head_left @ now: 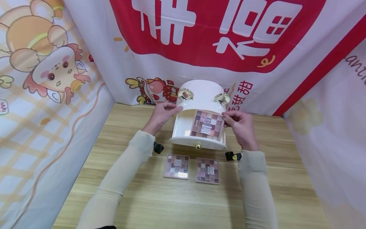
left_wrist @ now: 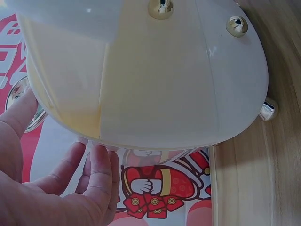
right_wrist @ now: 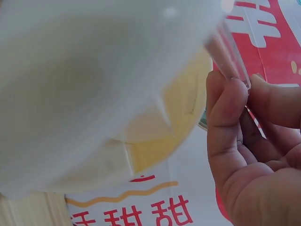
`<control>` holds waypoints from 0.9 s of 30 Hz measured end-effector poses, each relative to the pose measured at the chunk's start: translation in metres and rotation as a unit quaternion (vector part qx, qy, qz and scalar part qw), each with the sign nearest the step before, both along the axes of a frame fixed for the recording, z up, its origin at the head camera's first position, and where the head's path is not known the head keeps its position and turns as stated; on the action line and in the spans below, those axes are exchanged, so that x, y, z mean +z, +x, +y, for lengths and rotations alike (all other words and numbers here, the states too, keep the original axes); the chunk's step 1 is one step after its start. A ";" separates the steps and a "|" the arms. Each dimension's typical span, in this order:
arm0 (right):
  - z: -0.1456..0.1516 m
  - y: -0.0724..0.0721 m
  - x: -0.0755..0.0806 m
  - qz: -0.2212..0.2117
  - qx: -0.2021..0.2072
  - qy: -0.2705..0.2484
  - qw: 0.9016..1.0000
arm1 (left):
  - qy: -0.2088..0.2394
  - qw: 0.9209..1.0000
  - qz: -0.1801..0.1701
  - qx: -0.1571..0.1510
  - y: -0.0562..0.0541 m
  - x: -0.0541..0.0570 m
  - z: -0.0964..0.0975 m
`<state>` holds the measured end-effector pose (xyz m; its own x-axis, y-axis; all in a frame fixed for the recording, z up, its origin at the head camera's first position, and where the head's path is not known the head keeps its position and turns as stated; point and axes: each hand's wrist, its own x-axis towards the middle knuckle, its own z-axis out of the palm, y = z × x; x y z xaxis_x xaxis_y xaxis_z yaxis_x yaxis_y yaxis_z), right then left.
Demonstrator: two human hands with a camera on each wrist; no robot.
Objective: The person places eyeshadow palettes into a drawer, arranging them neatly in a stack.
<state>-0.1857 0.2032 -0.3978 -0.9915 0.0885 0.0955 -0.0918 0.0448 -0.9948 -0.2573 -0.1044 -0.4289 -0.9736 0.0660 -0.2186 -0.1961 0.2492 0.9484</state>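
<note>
The right hand [head_left: 242,127] pinched a far right corner of a square eyeshadow palette [head_left: 207,124] between thumb and fingertips. That palette was at the right side of the pulled-out drawer [head_left: 183,128] of a white cosmetics organizer [head_left: 201,87]; whether its near edge touched the drawer could not be told. The left hand [head_left: 160,117] was at the organizer's left side, its thumb apart from its slightly bent fingers, fingertips at the rim. The organizer bore 2 gold-rimmed ovals [head_left: 186,94], 1 to each side, and the curved drawer front had a round gold knob [head_left: 198,146].

Nearer on the wood-grain table [head_left: 143,197], 2 more palettes lay flat and apart: a left palette [head_left: 176,166] and a right palette [head_left: 207,171]. A red-and-white printed cloth [head_left: 206,57] hung at the far side.
</note>
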 end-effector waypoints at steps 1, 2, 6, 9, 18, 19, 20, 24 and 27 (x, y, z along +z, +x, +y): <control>-0.002 0.000 -0.001 0.005 0.002 0.009 1.000 | 0.000 1.000 0.000 0.000 0.000 0.000 0.000; -0.003 0.001 -0.001 0.007 0.004 0.014 1.000 | 0.001 1.000 0.000 0.000 0.000 0.000 0.000; -0.008 0.001 -0.006 0.010 0.013 0.044 0.999 | -0.003 1.000 0.000 0.002 0.000 0.001 0.000; -0.011 0.001 -0.009 0.007 0.018 0.067 0.998 | -0.004 1.000 0.000 0.003 0.000 0.000 0.000; -0.017 -0.004 -0.012 -0.006 -0.008 0.127 0.992 | 0.001 1.000 -0.001 0.002 -0.001 -0.001 0.000; -0.018 -0.004 -0.012 -0.007 -0.014 0.134 0.991 | 0.000 1.000 -0.001 0.002 -0.001 -0.001 0.000; -0.019 -0.004 -0.012 -0.009 -0.020 0.143 0.990 | -0.001 1.000 -0.002 0.002 -0.001 -0.001 0.000; -0.022 -0.004 -0.010 -0.007 -0.034 0.198 0.980 | 0.000 1.000 -0.001 0.003 0.000 -0.001 0.000; -0.024 -0.004 -0.007 -0.002 -0.039 0.253 0.967 | -0.001 1.000 -0.003 0.004 0.000 0.000 0.000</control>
<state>-0.1898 0.1789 -0.4050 -0.9840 0.1062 0.1432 -0.0653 0.5325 -0.8439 -0.2576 -0.1042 -0.4293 -0.9726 0.0578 -0.2250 -0.2041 0.2505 0.9464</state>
